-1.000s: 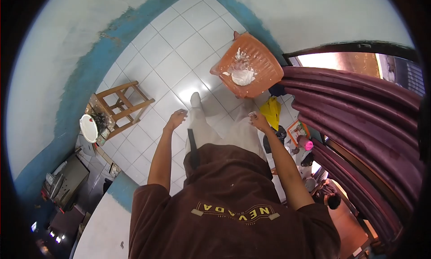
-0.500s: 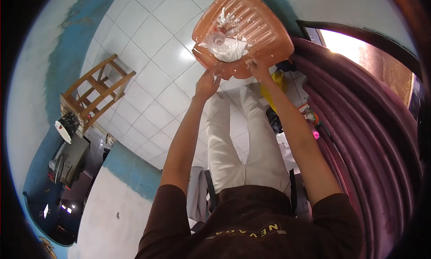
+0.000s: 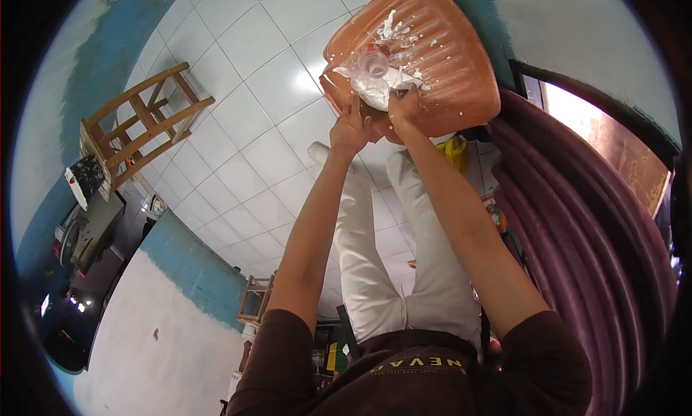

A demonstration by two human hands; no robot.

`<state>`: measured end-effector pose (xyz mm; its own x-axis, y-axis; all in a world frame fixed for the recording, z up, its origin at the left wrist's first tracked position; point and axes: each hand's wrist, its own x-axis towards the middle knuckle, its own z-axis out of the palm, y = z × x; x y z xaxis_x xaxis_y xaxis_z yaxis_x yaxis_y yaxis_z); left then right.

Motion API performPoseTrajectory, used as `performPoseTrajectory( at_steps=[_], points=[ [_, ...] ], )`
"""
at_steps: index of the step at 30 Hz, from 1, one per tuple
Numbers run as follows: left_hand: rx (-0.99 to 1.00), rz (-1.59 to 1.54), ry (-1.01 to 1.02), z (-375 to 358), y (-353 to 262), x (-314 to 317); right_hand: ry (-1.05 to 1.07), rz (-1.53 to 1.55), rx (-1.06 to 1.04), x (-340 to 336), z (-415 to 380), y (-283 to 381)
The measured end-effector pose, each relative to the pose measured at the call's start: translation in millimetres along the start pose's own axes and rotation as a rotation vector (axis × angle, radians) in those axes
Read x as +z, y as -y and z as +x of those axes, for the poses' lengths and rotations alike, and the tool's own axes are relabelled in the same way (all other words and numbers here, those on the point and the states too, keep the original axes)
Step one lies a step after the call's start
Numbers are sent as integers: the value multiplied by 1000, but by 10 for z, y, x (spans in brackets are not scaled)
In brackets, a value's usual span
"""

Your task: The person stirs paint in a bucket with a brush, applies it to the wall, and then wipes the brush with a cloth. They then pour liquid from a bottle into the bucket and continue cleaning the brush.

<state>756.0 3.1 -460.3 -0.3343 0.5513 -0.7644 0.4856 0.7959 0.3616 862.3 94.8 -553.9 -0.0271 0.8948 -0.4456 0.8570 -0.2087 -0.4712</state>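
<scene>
An orange-brown ribbed plastic piece [image 3: 461, 77], perhaps a chair, stands at the top, spattered with white. On it lie a crumpled white bag or cloth [image 3: 373, 92] and a clear plastic bottle or cup [image 3: 374, 64], its round opening facing me. My left hand [image 3: 350, 128] is at the near left edge of the orange plastic, fingers apart, nothing visible in them. My right hand [image 3: 404, 106] is at the near edge of the white bag, fingers curled around something dark that I cannot make out.
A wooden stool [image 3: 144, 121] is on the left, with a black, white-smeared container [image 3: 88, 180] by it. Purple curtains [image 3: 577, 214] hang at the right. A yellow bag [image 3: 453, 151] is on the tiled floor [image 3: 245, 85] under the orange plastic.
My right hand has moved from the orange plastic's edge to the white bag, its fingers now curled. The orange plastic sits further right in view, and the stool further left.
</scene>
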Motion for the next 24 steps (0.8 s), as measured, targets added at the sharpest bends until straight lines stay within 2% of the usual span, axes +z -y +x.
performPoseTrajectory(
  at_steps=[2,3,5,6,8,13,15,16,19,21,22,24],
  points=[
    [29,-20,-71,-13,7,51,119,212,121,-76,-38,66],
    [56,-33,-141,-7,20,73,118,213,110,-53,-60,52],
    [63,-60,-139,8,-1,89,122,572,141,9,-84,-23],
    [71,-85,-126,5,-54,49,117,574,129,-42,-77,13],
    [76,-122,-100,-19,-136,-15,303,530,253,-156,-102,38],
    [203,-26,-165,33,-113,40,256,728,261,-49,-122,-101],
    [244,-24,-196,37,-74,85,199,942,383,-18,-168,-96],
    [282,-28,-232,28,-52,96,197,945,387,-49,-207,-80],
    [340,-68,-278,-38,-23,69,121,948,353,-327,-337,33],
    [371,-99,-283,-114,-20,18,34,785,227,-580,-458,131],
    [401,-121,-280,-162,-23,-29,27,789,216,-692,-489,161],
    [426,-129,-287,-299,-70,-126,85,809,57,-924,-556,268]
  ],
)
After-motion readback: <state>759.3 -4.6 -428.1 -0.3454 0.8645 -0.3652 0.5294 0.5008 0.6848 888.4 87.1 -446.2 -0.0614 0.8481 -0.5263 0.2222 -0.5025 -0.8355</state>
